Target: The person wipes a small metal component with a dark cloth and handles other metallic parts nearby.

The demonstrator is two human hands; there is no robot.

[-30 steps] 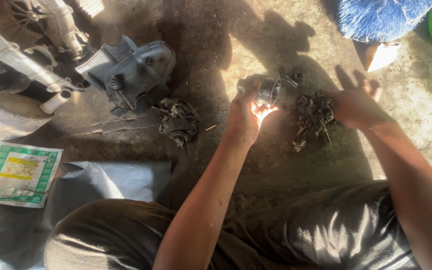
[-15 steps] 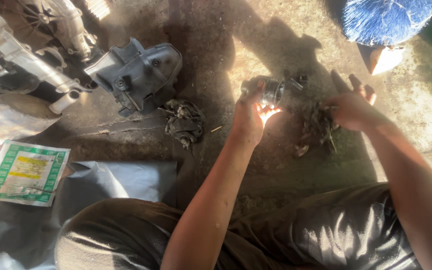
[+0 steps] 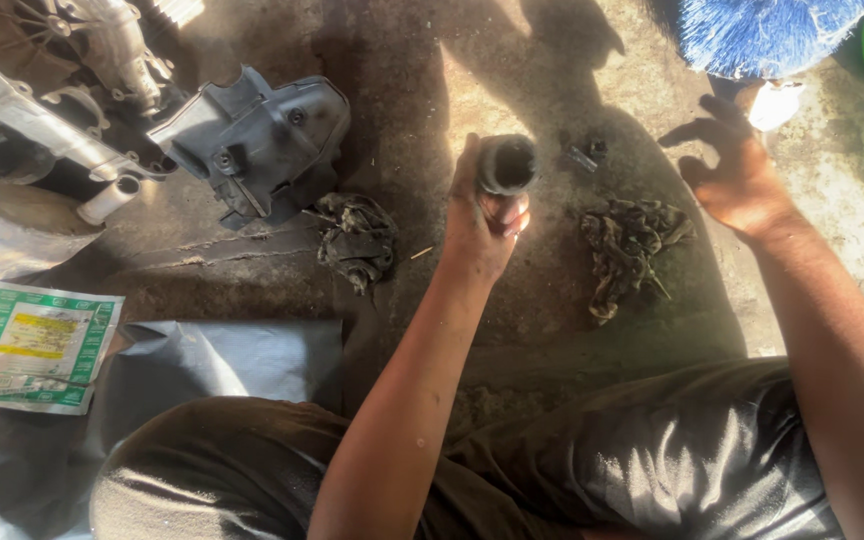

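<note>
Your right hand (image 3: 742, 180) has pulled away from the part since half a second ago and now hangs open, fingers spread, above the rough concrete floor (image 3: 432, 90) near a greasy crumpled rag (image 3: 627, 245). Your left hand (image 3: 482, 225) has turned the short dark hollow cylinder (image 3: 507, 163) so that its round mouth faces you, and grips it firmly from below. A second oily, knotted rag (image 3: 357, 238) lies left of that hand, beside a dark moulded plastic cover (image 3: 252, 140). A glossy green and yellow packet (image 3: 27, 345) rests by your knee.
</note>
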